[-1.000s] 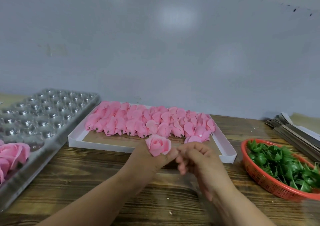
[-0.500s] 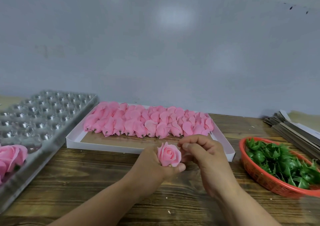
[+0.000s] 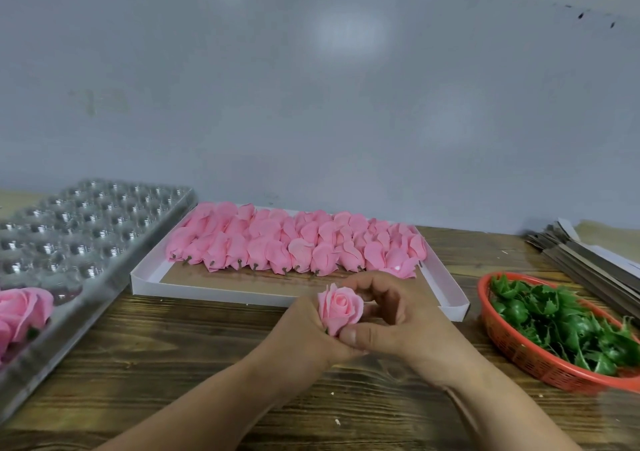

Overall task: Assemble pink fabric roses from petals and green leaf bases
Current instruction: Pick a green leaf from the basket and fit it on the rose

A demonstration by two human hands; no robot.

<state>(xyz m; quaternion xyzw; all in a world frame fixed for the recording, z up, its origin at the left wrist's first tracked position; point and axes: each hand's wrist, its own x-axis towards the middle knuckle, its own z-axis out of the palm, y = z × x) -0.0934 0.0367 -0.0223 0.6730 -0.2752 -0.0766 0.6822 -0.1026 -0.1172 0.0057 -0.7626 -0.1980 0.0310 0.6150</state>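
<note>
Box (image 3: 145,286) between tray (image 3: 104,277) left, basket (image 3: 519,350) right.

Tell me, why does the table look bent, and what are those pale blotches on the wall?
In the head view, the wide-angle lens curves the wooden table and tilts the clear plastic tray at the left edge; the pale blotches on the wall are soft glare from lighting. The rose held in both hands is fairly sharp, while the red basket at the right edge smears slightly.

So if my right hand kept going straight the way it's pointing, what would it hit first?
The rose itself: the right hand points left, thumb already against it, with the left hand gripping it just behind. Depth looks close, though hard to judge.
</note>
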